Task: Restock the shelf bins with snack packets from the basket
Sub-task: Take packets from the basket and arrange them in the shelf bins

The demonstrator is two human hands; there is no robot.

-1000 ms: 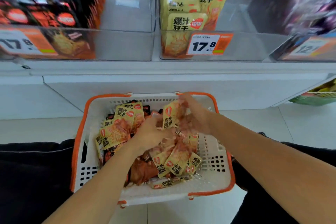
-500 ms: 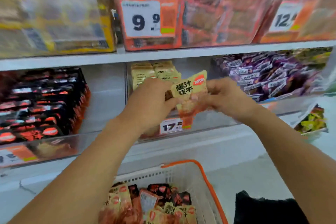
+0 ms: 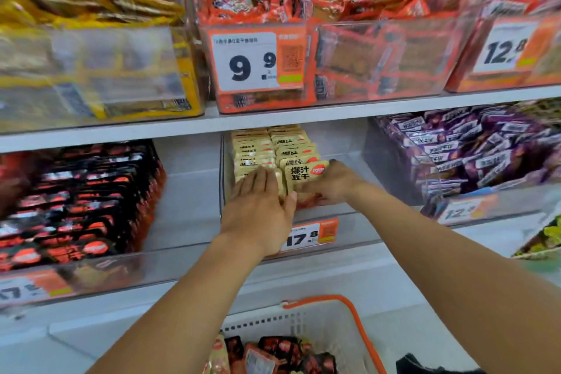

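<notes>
While both hands worked inside the middle clear bin [image 3: 349, 228] on the lower shelf, the right hand [image 3: 332, 184] gripped a yellow tofu snack packet [image 3: 306, 174] at its right edge and held it upright at the front of the right row. The left hand [image 3: 261, 206] lay released, fingers straight and flat against the front of the left row of yellow packets [image 3: 252, 152], pressing it back.

The main risk, as it seemed, was that the new packet would not stand. If the right hand let go before the packet leaned on the row behind it, it could fall forward into the bare front part of the bin. The left row could also tip forward when the flat hand left it.

Room was limited above: the edge of the upper shelf [image 3: 273, 121] hung close over the back rows, so the hands had to leave low and forward, over the front wall with the 17.8 price tag [image 3: 309, 235]. To the sides the bin walls stood near. Below, the white basket [image 3: 361, 316] with orange rim held more packets, near to the person.
</notes>
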